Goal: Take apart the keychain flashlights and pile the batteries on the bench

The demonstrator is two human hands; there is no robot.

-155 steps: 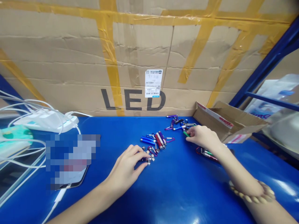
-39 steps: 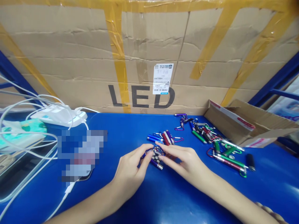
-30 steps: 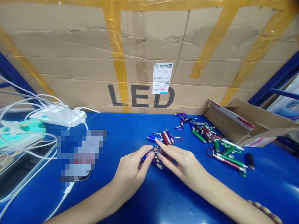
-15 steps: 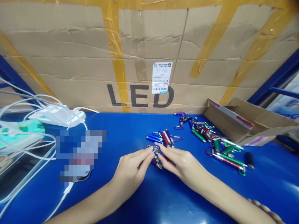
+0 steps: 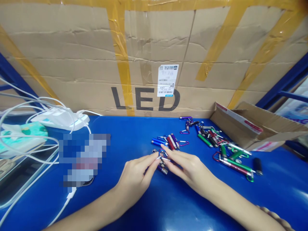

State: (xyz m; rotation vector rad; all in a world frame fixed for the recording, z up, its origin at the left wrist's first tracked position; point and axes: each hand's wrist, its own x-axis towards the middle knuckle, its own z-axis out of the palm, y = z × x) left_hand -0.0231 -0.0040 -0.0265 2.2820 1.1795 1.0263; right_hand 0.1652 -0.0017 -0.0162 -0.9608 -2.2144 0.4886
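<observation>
A small carabiner clip (image 5: 162, 150), blue where its curve shows, is pinched between the fingertips of my two hands. My left hand (image 5: 134, 175) grips its near left side with thumb and forefinger pressed together. On the other side, my right hand (image 5: 191, 166) has thumb and fingers closed at the clip, by a thin silvery piece (image 5: 166, 159). Under the fingertips lies a dark purple penlight (image 5: 163, 169) with a silver end, partly hidden. Just beyond the hands are a blue penlight (image 5: 158, 141) and a red penlight (image 5: 171, 142) with carabiners beside them.
To the right lies a loose pile of coloured penlights (image 5: 234, 160) with clips, in front of an open cardboard box (image 5: 237, 120). A large carton (image 5: 144, 41) stands behind the blue table (image 5: 125, 134). White cables, a power strip (image 5: 60, 118) and a pixelated device occupy the left.
The right hand's fingertips have parted slightly from the left's, and more of the clip and silvery piece shows between them. The penlights have stayed where they were.
</observation>
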